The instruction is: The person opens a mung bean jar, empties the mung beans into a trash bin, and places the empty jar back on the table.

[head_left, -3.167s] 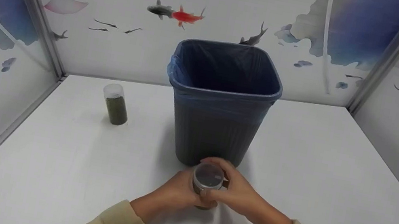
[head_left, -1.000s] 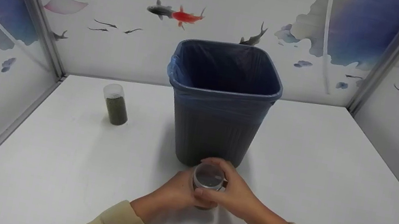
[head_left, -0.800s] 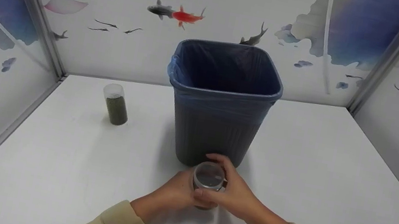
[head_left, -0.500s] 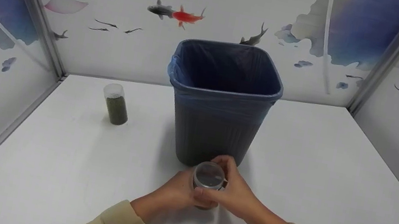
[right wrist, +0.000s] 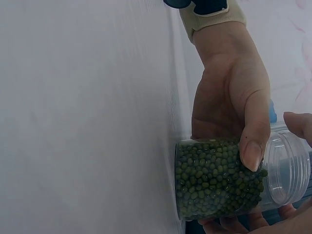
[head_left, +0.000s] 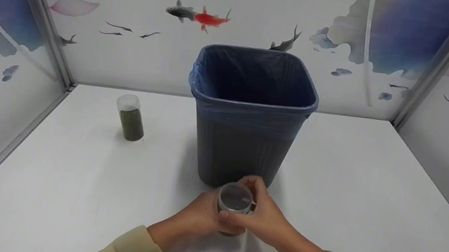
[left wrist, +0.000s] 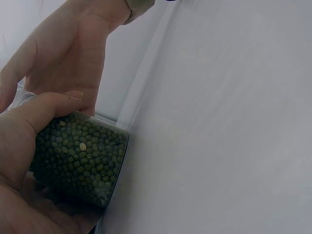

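Note:
A clear jar of green mung beans (right wrist: 214,178) stands on the table in front of the bin. My left hand (head_left: 200,214) grips its lower body, the thumb across the side, as the right wrist view shows. Around the clear lid (head_left: 236,197) at the top curl the thumb and fingers of my right hand (head_left: 267,217). In the left wrist view the jar's bean-filled lower part (left wrist: 80,158) shows, while fingers hide the upper part. Whether the lid is loose cannot be seen.
A grey bin (head_left: 243,148) with a blue liner (head_left: 249,116) stands just behind the hands. Back left on the white table (head_left: 354,204), a second clear jar (head_left: 131,122) with green contents stands upright. Printed wall panels (head_left: 125,58) enclose the back and sides.
The right hand's fingers have shifted on the lid: the forefinger lifted away, then bent back against the far side, and the thumb slid slightly left. The left hand and jar have stayed put.

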`<action>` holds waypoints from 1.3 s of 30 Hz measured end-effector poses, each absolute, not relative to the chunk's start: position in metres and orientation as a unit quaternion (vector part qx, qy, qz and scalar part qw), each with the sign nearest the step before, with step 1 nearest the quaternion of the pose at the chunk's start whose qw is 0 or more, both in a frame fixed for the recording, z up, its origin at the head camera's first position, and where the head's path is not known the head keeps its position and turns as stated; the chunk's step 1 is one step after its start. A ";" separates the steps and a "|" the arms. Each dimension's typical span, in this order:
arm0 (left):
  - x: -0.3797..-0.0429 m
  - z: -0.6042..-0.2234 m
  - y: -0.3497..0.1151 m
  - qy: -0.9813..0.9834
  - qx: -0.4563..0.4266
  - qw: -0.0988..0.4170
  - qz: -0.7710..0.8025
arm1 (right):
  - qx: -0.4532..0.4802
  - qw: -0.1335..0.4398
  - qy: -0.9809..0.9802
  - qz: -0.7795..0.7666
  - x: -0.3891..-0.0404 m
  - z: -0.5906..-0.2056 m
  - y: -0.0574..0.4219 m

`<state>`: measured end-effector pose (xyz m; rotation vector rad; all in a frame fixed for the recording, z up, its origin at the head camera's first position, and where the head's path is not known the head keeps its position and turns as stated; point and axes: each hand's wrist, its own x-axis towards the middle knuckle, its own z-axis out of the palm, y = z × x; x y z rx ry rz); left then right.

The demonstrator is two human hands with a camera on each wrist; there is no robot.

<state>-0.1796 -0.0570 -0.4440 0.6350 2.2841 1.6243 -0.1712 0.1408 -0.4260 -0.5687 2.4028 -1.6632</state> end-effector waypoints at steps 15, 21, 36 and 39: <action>-0.180 -0.446 -0.056 0.800 0.226 0.117 0.543 | -0.224 0.068 0.803 -0.548 -0.171 -0.425 0.141; -0.179 -0.446 -0.056 0.800 0.232 0.117 0.541 | -0.228 0.074 0.804 -0.545 -0.170 -0.426 0.142; -0.179 -0.446 -0.057 0.802 0.224 0.115 0.541 | -0.223 0.079 0.803 -0.547 -0.172 -0.428 0.142; -0.179 -0.446 -0.058 0.796 0.229 0.118 0.547 | -0.218 0.084 0.803 -0.549 -0.172 -0.427 0.142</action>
